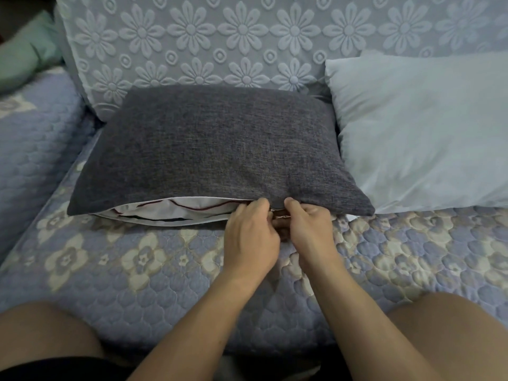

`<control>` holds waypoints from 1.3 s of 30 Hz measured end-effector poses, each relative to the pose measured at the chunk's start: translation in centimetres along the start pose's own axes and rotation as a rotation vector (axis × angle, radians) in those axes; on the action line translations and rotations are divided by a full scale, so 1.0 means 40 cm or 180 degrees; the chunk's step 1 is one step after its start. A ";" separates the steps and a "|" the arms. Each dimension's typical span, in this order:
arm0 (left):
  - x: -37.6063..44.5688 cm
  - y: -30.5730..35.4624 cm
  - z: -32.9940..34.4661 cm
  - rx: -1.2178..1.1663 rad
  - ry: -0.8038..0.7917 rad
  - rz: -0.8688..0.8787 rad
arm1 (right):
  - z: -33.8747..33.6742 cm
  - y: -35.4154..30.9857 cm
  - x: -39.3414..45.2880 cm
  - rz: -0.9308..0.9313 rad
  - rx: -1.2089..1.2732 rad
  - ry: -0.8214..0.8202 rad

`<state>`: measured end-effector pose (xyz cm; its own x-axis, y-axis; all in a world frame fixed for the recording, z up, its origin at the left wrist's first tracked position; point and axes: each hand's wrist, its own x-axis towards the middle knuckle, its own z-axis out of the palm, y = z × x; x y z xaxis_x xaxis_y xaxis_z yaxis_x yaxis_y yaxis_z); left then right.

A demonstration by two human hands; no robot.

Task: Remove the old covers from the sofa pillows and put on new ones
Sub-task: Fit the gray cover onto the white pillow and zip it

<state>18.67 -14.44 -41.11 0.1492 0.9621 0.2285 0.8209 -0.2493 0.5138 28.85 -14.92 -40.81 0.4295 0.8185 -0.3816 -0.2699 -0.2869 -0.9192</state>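
At the far left a green cushion (24, 50) slumps out of the way, and the quilt (137, 270) spreads under everything. In the middle lies the gray pillow (220, 144), flat on the quilt with its far edge against the sofa back (220, 37). Its near edge gapes along the left and middle, and we can see the white insert (165, 213) with a dark red line across it inside the gap.

Our left hand (248, 237) and right hand (309, 229) meet at the right end of that opening, just beside each other, fingers curled down onto the near edge of the gray cover. Each seems to pinch the fabric there (whether a zipper pull sits between them we cannot tell, since the fingertips hide it).

We judge the step in hand to be working the closure of this cover; from this view alone we cannot say if it is being opened or shut. If opened, the next move calls for spreading the mouth wide and drawing the insert out toward us; if shut, for holding the two edges together while one hand runs leftward.

To the right a bare pale pillow (423, 133) leans against the back, touching the gray one.
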 end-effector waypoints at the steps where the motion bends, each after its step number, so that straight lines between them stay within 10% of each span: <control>1: 0.004 -0.009 -0.002 0.0022 -0.0034 -0.0015 | 0.000 0.001 0.004 0.0019 0.0014 0.0045; 13: -0.027 -0.141 -0.071 0.0406 0.0543 -0.0316 | 0.007 0.028 0.019 0.0145 0.0370 0.0336; 21: -0.027 -0.115 -0.061 -0.0358 0.0966 -0.0529 | 0.149 0.066 -0.055 0.0360 -0.0084 -0.1247; 39: 0.002 -0.152 -0.062 -0.0205 0.1175 -0.0573 | 0.259 0.026 -0.059 0.0311 -0.0233 0.0192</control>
<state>12.30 -13.14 -42.17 -0.2111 0.8894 0.4055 0.7779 -0.0983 0.6206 18.64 -11.98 -39.84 0.4557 0.7542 -0.4728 -0.2504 -0.4011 -0.8811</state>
